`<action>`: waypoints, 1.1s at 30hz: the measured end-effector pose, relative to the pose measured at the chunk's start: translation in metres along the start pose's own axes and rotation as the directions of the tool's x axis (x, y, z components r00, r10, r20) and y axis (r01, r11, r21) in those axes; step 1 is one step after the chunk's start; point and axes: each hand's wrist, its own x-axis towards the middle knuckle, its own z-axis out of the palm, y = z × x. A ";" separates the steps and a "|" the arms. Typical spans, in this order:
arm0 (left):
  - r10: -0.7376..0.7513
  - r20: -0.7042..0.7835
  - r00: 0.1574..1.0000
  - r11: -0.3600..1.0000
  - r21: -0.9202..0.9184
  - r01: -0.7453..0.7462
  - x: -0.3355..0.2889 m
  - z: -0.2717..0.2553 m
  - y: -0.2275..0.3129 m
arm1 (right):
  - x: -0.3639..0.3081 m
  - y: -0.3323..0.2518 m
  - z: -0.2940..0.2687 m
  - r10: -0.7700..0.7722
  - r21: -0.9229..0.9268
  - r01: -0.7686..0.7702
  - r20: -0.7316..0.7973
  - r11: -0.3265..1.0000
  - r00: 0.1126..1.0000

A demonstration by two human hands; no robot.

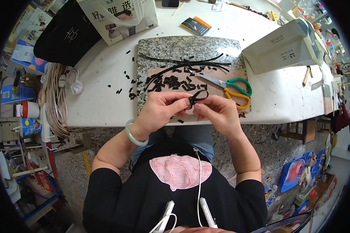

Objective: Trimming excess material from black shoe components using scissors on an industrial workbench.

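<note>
The stone board (221,46) is gray with specks and sits on a white table (105,81). Over the near edge of the board, two hands hold one thin black strip (201,92). It bends into a small loop between them. The left hand (159,110) pinches it tight with the thumb and a finger. The right hand (220,112) pinches it too, with its thumb and finger just beside the left ones. A pale green bracelet (136,134) is on the left wrist.

A pink sheet (221,73) lies on the board, with lots of little black bits (171,81) on it. Long black strips (182,62) lie across the board behind the bits. Scissors (223,83) with one green handle and one yellow handle lie on the right part of the board.

Some more bits are on the table, left of the board. Farther left of the board is a big bunch of tan cords (55,97). A paper bag (144,17) stands behind the board, to the left.
</note>
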 end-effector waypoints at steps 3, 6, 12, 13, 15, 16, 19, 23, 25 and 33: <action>-0.116 -0.009 0.993 0.977 -0.178 0.113 0.003 -0.005 -0.006 | -0.001 -0.001 -0.005 0.011 0.202 -0.028 0.086 0.979 0.996; -0.230 0.004 0.973 0.911 -0.350 0.217 0.004 -0.008 -0.008 | 0.001 -0.001 -0.007 0.005 0.393 -0.073 0.171 0.917 0.985; -0.221 -0.002 0.975 0.910 -0.360 0.205 0.003 -0.006 -0.007 | 0.004 0.000 -0.006 -0.217 0.041 0.214 0.133 0.976 0.967; -0.182 -0.025 0.983 0.931 -0.326 0.164 0.002 -0.003 -0.007 | 0.004 -0.002 -0.004 -0.170 0.005 0.170 0.111 0.985 0.979; -0.101 -0.068 0.993 0.964 -0.253 0.081 -0.001 0.002 -0.006 | 0.005 -0.004 -0.001 -0.074 -0.063 0.078 0.063 0.995 0.995; -0.102 -0.066 0.993 0.964 -0.253 0.083 -0.002 0.003 -0.006 | 0.005 -0.004 0.000 -0.074 -0.063 0.078 0.061 0.995 0.995; -0.021 -0.088 0.996 0.989 -0.150 0.008 -0.003 0.005 -0.007 | 0.006 -0.001 0.002 -0.004 0.013 0.004 -0.004 1.000 1.000; 0.068 -0.131 0.989 0.996 -0.044 -0.075 -0.005 0.010 -0.009 | 0.004 -0.001 0.016 -0.012 0.134 0.027 -0.115 0.991 0.993; 0.131 -0.164 0.978 0.991 0.029 -0.128 -0.004 0.013 -0.010 | 0.003 -0.001 0.023 -0.035 0.223 0.082 -0.209 0.971 0.977; 0.225 -0.038 0.974 0.943 0.260 -0.208 -0.007 0.007 -0.015 | 0.014 -0.001 0.010 -0.243 -0.051 0.238 -0.109 0.970 0.964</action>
